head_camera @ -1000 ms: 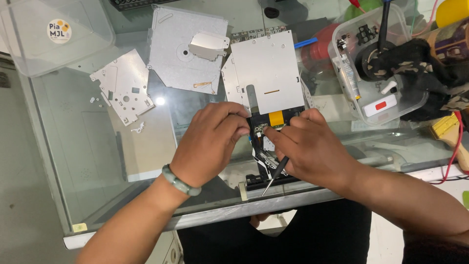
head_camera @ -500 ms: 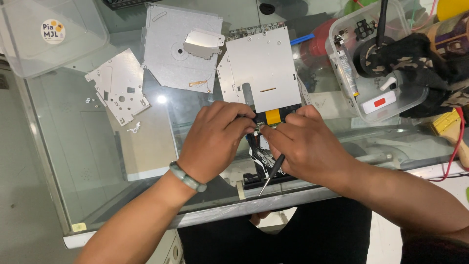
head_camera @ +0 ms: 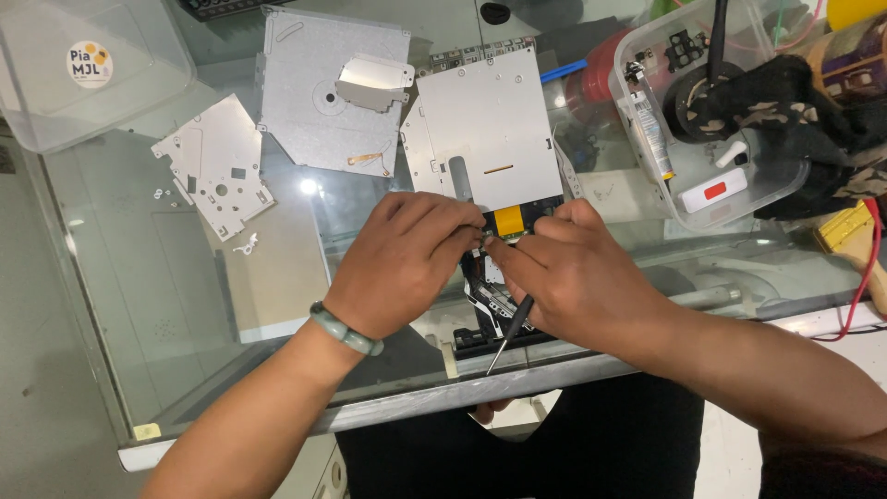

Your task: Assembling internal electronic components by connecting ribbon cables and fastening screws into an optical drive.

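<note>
From the head view, I have both hands meeting at the middle of the frame over the opened optical drive (head_camera: 485,139), which lies on the glass table (head_camera: 185,305) with its silver top plate reaching toward the upper centre. My left hand (head_camera: 407,263) has its fingertips pinched together on a small part at the drive's near edge, just beside the yellow ribbon cable (head_camera: 507,220); what exactly it pinches is hidden by the fingers. My right hand (head_camera: 573,277) is closed around a thin screwdriver (head_camera: 506,334), whose shaft points down toward the lower edge of the table, while its fingertips touch the same spot. To do this well I judge I should keep the pinch light, steady the drive with my palms, and keep the screwdriver tip off the ribbon. Around it: a loose metal cover (head_camera: 328,102) at upper centre-left, a smaller perforated plate (head_camera: 217,166) to the left, a clear lid with a round sticker (head_camera: 88,65) in the upper left, and a clear plastic tub (head_camera: 730,120) of parts at upper right. The black drive tray (head_camera: 490,296) below my fingers crowds the working spot.
</note>
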